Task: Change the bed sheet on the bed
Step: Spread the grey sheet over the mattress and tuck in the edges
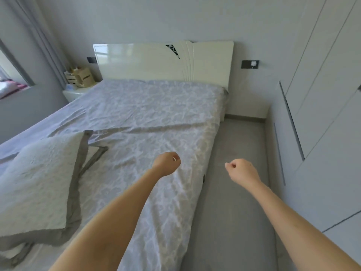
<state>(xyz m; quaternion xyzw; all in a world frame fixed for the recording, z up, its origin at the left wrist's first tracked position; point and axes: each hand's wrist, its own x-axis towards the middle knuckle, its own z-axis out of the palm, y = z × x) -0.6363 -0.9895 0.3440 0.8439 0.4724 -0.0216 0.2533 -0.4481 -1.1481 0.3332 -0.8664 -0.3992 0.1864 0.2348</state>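
The left hand point(167, 163) makes a fist over the gray sheet point(156, 114) in the middle of the frame. The right hand point(241, 170) makes a fist over the floor point(234, 212). A blanket point(39, 182) lies at the lower left.

You face a pale grey wall point(136, 20) at 12 o'clock. It carries 2 fittings: a dark socket plate point(91, 60) at 11 o'clock and a plugged socket plate point(250, 64) at 1 o'clock, holding a white plug. At 10 o'clock a grey curtain point(39, 36) hangs beside a bright window point(7, 75), where daylight enters. Near the curtain's foot stands a white nightstand point(76, 92) with cardboard boxes point(82, 77) on it. White wardrobe doors point(322, 94) fill 3 o'clock. Grey floor point(234, 192) runs along them at 5 o'clock.
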